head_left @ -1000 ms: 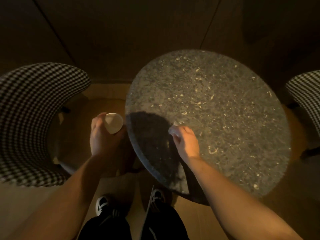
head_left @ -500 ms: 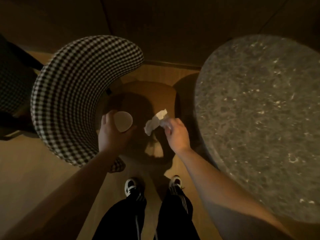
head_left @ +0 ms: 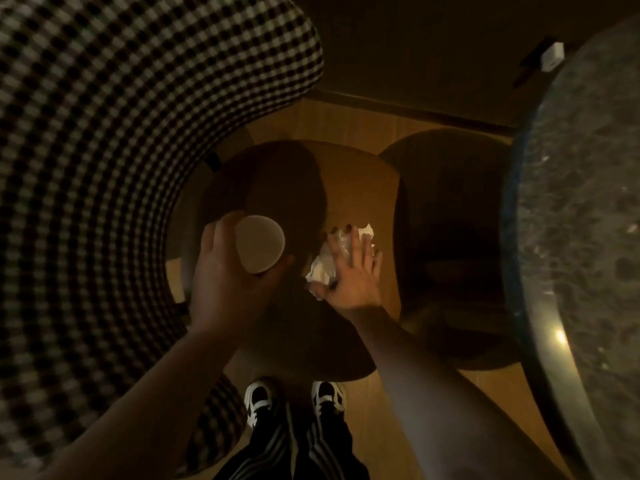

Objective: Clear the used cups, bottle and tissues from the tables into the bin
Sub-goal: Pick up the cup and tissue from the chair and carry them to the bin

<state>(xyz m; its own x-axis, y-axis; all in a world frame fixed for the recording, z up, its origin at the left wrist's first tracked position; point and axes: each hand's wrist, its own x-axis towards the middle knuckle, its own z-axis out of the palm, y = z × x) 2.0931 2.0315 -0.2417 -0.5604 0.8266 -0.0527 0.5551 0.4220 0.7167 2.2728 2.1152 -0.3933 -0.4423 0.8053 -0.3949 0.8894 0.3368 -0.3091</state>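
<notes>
My left hand (head_left: 225,282) is closed around a pale paper cup (head_left: 259,244), whose round end faces the camera. My right hand (head_left: 349,275) grips a crumpled white tissue (head_left: 325,268), fingers spread over it, with part of the tissue sticking out past the fingertips. Both hands hover over the brown seat of a chair (head_left: 363,188). No bin and no bottle are in view.
The chair's black-and-white checked backrest (head_left: 121,168) curves around the left side. A round speckled stone table (head_left: 581,209) fills the right edge, with a small white object (head_left: 552,57) beyond it. My shoes (head_left: 294,400) stand on the wooden floor below.
My view has turned left, away from the stone table toward the checked chair. My right hand lifted the tissue off the table and carried it over the seat; my left hand kept the cup.
</notes>
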